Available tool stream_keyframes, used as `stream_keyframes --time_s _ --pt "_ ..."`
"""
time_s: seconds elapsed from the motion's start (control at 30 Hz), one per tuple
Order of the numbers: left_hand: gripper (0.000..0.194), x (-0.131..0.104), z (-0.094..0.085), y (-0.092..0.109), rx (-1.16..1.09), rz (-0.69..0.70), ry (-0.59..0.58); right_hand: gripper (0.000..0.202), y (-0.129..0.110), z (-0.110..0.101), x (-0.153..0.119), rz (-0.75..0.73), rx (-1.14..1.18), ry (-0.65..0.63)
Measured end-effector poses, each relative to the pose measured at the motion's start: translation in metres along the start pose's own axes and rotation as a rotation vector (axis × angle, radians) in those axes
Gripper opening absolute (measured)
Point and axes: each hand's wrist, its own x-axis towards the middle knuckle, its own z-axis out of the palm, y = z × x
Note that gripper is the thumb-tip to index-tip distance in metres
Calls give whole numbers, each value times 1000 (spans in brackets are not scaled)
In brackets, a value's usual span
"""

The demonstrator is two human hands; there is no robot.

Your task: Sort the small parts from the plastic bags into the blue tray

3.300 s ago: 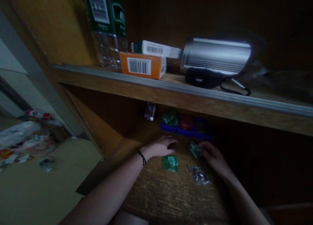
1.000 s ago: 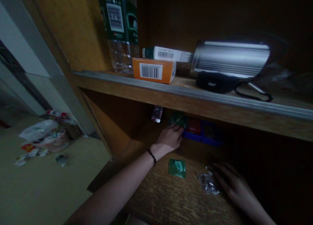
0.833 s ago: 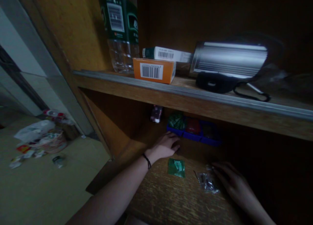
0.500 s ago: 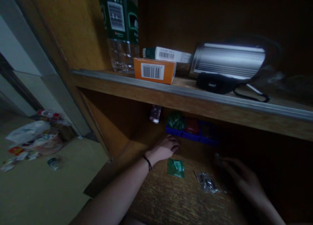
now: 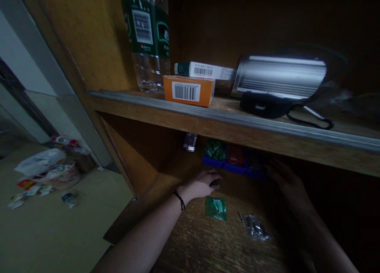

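A blue divided tray (image 5: pixel 236 169) stands at the back of the lower compartment, with green packets (image 5: pixel 215 149) in its left section and something red (image 5: pixel 235 156) in the middle one. My left hand (image 5: pixel 208 182) rests in front of the tray's left part, fingers curled; what they hold, if anything, is hidden. At the dark right section, my right hand (image 5: pixel 285 178) reaches in, its fingertips lost in shadow. A green packet (image 5: pixel 216 208) lies below my left hand. To its right is a clear bag (image 5: pixel 255 227) with dark pieces inside.
On the shelf above (image 5: pixel 225 115) stand a bottle (image 5: pixel 150 43), an orange box (image 5: pixel 189 91), a white-green box (image 5: pixel 204 70), a silver cylinder (image 5: pixel 280 77) and a black case (image 5: pixel 264 105). Litter surrounds a basket (image 5: pixel 63 177) on the floor at left.
My right hand has moved up and back from beside the clear bag to the tray's right section. My left hand has hardly moved; the whole view has shifted slightly.
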Motion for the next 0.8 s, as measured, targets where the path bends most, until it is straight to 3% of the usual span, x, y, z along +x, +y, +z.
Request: stream_keyframes --time_s 0.1,0.3,0.4,0.63,0.8 --pt "40 1 2 3 -76 -65 41 53 6 -1 -8 -25 -94 -92" --pt "49 4 7 -1 -272 -173 84 42 11 -12 -48 -129 -335 -611" --pt "39 3 5 -3 -307 -203 99 43 8 -13 -62 -209 -412 -754" --pt "12 4 3 -3 -277 -182 161 18 -5 0 -72 -291 -371 -903" --pt "10 7 3 -5 -290 -181 188 20 -4 4 -77 -242 -285 -888"
